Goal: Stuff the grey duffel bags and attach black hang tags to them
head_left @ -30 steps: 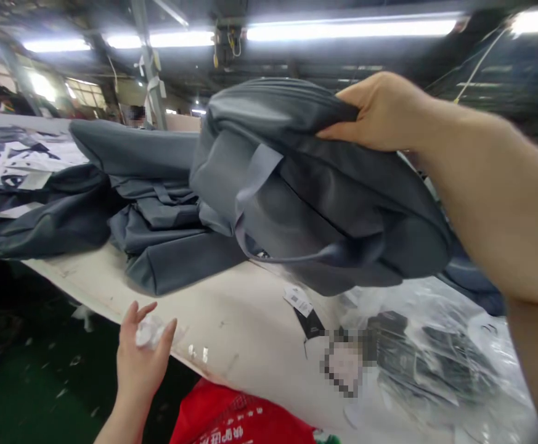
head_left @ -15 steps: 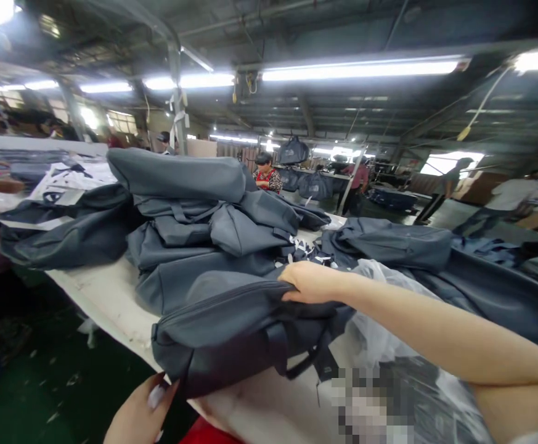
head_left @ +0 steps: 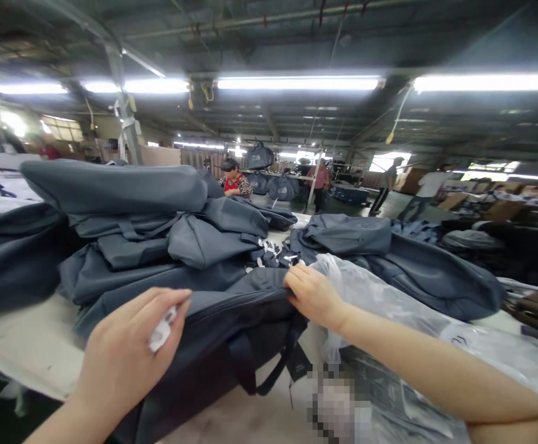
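Observation:
A dark grey duffel bag (head_left: 232,327) lies in front of me on the table, its zipped top edge facing up and its straps hanging down the near side. My right hand (head_left: 312,293) is closed on the far right end of that top edge. Close to the bag's left end, my left hand (head_left: 132,345) is curled, with a small white thing (head_left: 161,332) between thumb and fingers; its kind is not clear. From the bag's right end hangs a black tag (head_left: 299,362) on a string.
Several grey bags (head_left: 116,191) are piled at the left, beyond the duffel. More grey bags (head_left: 426,271) lie at the right behind clear plastic wrapping (head_left: 389,302). White-and-dark scraps (head_left: 271,253) sit between them. A person in a red apron (head_left: 235,180) is farther back.
My left hand has risen from below the bag's left end to beside its top. The view has turned right, and the bag appears nearer. My right hand keeps hold of it.

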